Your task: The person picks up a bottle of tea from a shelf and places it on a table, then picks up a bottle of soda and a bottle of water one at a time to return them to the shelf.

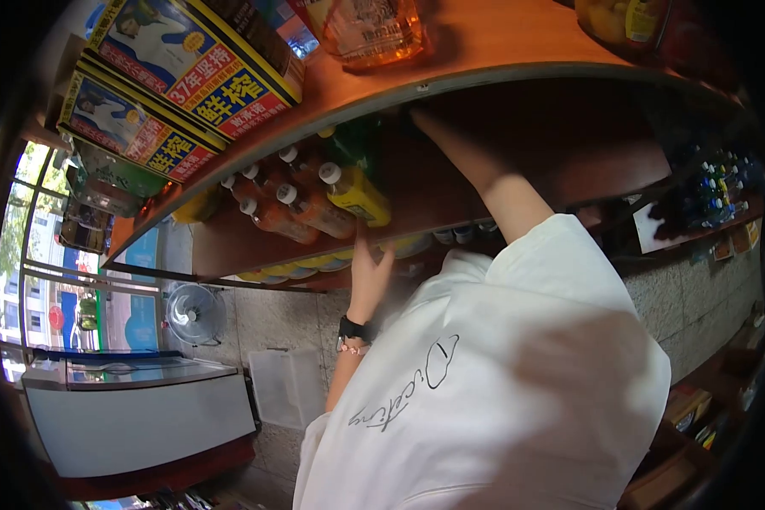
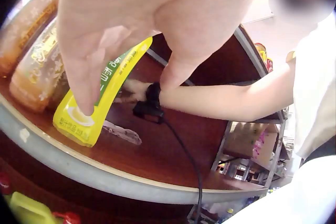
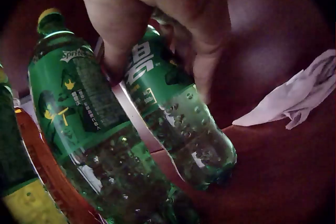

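Your right hand (image 3: 163,11), upper middle, pinches the green bottle (image 3: 184,124), which should feel heavy, slick; hold mid-body. Your left hand (image 2: 168,14), thumb apart, seemingly touches the yellow bottle (image 2: 77,132).

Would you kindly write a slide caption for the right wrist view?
The right hand grips a green bottle beside a Sprite-labelled bottle.

Bright daylight fills windows (image 1: 40,293) at far left; the shelf recess (image 1: 569,127) lies dim. Shadow crosses a white shirt (image 1: 450,374). Lenses curve edges, blackening corners. The right-wrist view is murky, glints marking the held green bottle (image 3: 197,137).
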A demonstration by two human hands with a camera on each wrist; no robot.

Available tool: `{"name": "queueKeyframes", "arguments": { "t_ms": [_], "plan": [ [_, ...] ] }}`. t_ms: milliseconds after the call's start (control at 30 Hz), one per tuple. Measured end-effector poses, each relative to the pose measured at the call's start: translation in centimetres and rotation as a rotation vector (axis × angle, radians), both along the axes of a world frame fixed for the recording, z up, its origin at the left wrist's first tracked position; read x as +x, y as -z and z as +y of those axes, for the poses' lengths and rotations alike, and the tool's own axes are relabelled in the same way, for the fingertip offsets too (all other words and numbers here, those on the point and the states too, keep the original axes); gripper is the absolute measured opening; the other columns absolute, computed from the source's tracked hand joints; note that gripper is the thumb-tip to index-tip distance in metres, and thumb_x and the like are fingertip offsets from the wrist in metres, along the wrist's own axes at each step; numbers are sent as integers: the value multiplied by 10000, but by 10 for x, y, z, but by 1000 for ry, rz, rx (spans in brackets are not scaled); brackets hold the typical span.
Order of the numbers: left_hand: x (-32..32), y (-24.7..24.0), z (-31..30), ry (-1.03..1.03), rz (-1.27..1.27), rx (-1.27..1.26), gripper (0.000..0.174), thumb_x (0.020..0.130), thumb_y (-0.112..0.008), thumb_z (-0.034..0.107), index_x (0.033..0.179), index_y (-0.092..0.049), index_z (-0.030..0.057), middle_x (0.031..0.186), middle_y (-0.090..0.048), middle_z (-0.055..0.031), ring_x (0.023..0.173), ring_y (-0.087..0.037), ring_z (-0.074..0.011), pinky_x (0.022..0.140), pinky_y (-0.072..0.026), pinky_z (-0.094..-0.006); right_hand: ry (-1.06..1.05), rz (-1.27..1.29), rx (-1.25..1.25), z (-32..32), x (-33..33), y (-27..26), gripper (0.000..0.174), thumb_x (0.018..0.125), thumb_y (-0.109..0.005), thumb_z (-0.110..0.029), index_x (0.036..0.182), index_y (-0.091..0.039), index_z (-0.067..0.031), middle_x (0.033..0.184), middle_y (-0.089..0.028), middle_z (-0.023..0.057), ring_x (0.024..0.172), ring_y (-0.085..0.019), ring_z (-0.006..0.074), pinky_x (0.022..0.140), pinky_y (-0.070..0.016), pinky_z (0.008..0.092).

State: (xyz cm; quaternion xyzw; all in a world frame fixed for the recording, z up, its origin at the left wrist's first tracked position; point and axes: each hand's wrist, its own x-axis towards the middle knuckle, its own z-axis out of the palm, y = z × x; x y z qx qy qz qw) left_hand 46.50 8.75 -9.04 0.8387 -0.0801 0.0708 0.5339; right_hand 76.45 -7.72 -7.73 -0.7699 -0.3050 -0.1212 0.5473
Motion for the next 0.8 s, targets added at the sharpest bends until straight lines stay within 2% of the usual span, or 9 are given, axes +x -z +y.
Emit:
{"name": "queueKeyframes", "arguments": {
  "t_ms": [133, 300, 333, 367, 433, 533, 600, 733, 800],
  "plan": [
    [-11, -11, 6, 36, 179, 44, 525, 920, -647, 253, 1299, -472, -65, 1138, -634, -255, 1016, -634, -350, 886, -491, -387, 29, 19, 54, -33, -47, -1, 663, 876, -698, -289, 1397, -401, -7, 1352, -497, 188, 1276, -469, 325, 1049, -417, 413],
    [-40, -8, 12, 223, 306, 22, 447, 942, -634, 204, 1293, -528, -51, 1202, -646, -214, 1116, -640, -255, 921, -501, -336, 134, 34, 84, -68, -94, -22, 642, 891, -686, -262, 1404, -395, -8, 1355, -495, 186, 1280, -466, 323, 1051, -418, 405],
    [-47, 1, 16, 279, 321, 39, 428, 942, -634, 198, 1291, -543, -33, 1204, -653, -196, 1122, -639, -244, 920, -501, -331, 142, 198, 105, -75, -109, 3, 559, 919, -656, -206, 1394, -426, -21, 1345, -528, 168, 1254, -502, 276, 1054, -422, 390],
    [-57, 11, 20, 330, 354, 38, 395, 939, -635, 190, 1268, -564, -17, 1177, -666, -173, 1099, -647, -231, 920, -501, -328, 158, 360, 131, -82, -133, 31, 482, 947, -626, -151, 1384, -458, -35, 1335, -561, 150, 1228, -539, 229, 1057, -426, 375],
    [-75, 38, 32, 442, 428, 52, 318, 933, -637, 168, 1204, -598, 6, 1107, -687, -134, 1044, -663, -209, 907, -508, -326, 250, 87, 30, -92, -204, 37, 435, 951, -610, -135, 1352, -493, -14, 1274, -609, 133, 1175, -582, 209, 1022, -456, 347],
    [-109, 84, 45, 523, 427, 92, 192, 913, -651, 142, 1046, -610, 10, 978, -693, -107, 939, -677, -188, 838, -527, -333, 448, 293, 63, -99, -316, 16, 320, 907, -602, -65, 1217, -598, 12, 1127, -676, 106, 1032, -641, 172, 905, -508, 309],
    [-131, 82, 41, 564, 499, 86, 146, 890, -671, 140, 945, -612, 18, 932, -698, -121, 903, -685, -211, 789, -525, -344, 567, 435, 93, -100, -384, 9, 296, 922, -604, -114, 1202, -609, -20, 1064, -702, 121, 976, -675, 207, 862, -525, 328],
    [-163, 94, 30, 730, 498, 133, 158, 872, -686, 157, 875, -609, 19, 901, -703, -132, 869, -687, -251, 773, -522, -352, 764, 522, 162, -112, -502, 61, 241, 909, -630, -79, 1143, -619, -24, 1003, -702, 73, 917, -671, 134, 804, -533, 295],
    [-174, 88, 18, 819, 456, 220, 165, 868, -688, 188, 892, -636, 33, 902, -708, -132, 871, -686, -274, 781, -515, -360, 802, 722, 254, -113, -555, 70, 274, 912, -610, -67, 1183, -606, -27, 1022, -689, 56, 957, -646, 124, 855, -510, 277]
  ]
}}
